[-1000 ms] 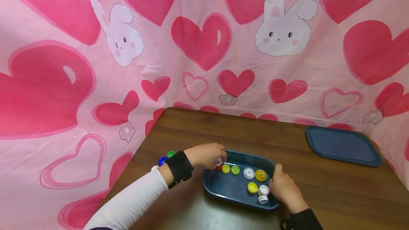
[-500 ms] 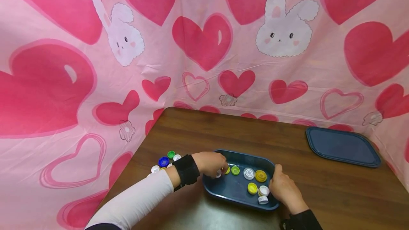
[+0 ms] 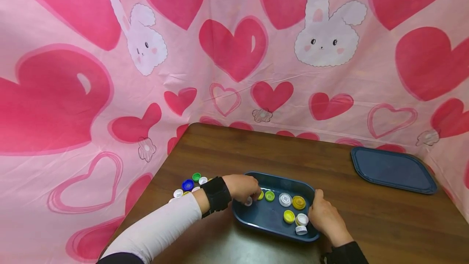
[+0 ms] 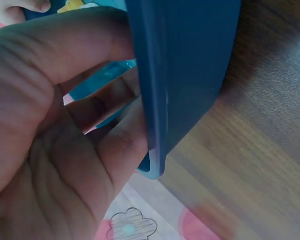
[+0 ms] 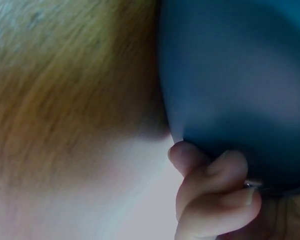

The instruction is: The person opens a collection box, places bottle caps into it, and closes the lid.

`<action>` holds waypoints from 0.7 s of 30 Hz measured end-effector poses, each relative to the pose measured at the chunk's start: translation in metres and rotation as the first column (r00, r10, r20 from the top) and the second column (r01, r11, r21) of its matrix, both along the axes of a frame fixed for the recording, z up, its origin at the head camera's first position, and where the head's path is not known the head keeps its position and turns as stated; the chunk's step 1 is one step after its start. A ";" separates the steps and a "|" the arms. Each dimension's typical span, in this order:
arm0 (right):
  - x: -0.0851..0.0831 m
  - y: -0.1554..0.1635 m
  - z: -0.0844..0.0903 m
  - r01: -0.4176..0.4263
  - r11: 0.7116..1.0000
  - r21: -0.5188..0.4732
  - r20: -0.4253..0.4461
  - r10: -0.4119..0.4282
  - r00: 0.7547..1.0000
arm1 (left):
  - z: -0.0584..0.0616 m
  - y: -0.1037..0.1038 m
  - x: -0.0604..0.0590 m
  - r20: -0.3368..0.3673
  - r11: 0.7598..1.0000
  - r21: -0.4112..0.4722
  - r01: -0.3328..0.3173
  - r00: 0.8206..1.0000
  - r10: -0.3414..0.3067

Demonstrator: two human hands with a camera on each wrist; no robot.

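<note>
A dark blue tray [image 3: 261,217] with raised walls holds several plastic bottle caps. My left hand [image 3: 242,188] reaches over its left wall, fingers curled down around a white bottle cap [image 3: 248,201] low in the tray. In the left wrist view, the tray's wall [image 4: 195,65] hides the fingertips. My right hand [image 3: 327,217] grips the tray's right end; the right wrist view shows curled fingers [image 5: 217,212] against the wall. Near the left hand lie a yellow cap [image 3: 260,195], partly covered, and a light green cap [image 3: 269,196].
A large white cap [image 3: 285,199], a dark yellow cap [image 3: 298,202], a yellow cap [image 3: 289,216] and white caps [image 3: 302,219] sit toward the tray's right. Left of the tray, loose caps include a blue cap [image 3: 188,185] and a green cap [image 3: 196,177]. A flat blue lid [image 3: 393,170] lies back right.
My left hand has lowered the white cap into the tray's left end, covering the red cap seen there before. The right hand keeps its grip on the tray.
</note>
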State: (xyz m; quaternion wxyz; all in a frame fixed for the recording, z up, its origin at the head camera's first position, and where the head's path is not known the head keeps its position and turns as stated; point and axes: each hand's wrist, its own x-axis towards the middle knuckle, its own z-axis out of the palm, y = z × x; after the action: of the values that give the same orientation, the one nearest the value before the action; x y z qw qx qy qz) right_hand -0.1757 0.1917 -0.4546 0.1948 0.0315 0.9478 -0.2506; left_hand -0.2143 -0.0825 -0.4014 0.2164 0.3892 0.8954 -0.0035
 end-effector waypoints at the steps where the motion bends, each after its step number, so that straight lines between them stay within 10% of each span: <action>1: 0.000 0.000 0.000 0.000 1.000 0.000 -0.001 0.000 1.000 | 0.000 0.000 0.000 0.001 1.000 0.002 -0.001 1.000 0.001; 21: -0.001 0.000 -0.002 -0.008 1.000 0.022 -0.009 0.008 1.000 | 0.031 -0.034 -0.017 -0.033 0.979 0.155 -0.131 0.990 0.138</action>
State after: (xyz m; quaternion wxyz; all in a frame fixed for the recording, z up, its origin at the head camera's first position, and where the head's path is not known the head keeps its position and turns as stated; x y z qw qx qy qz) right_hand -0.1771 0.1914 -0.4562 0.1913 0.0287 0.9515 -0.2393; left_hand -0.2317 -0.1164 -0.3703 0.1664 0.3430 0.9217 0.0711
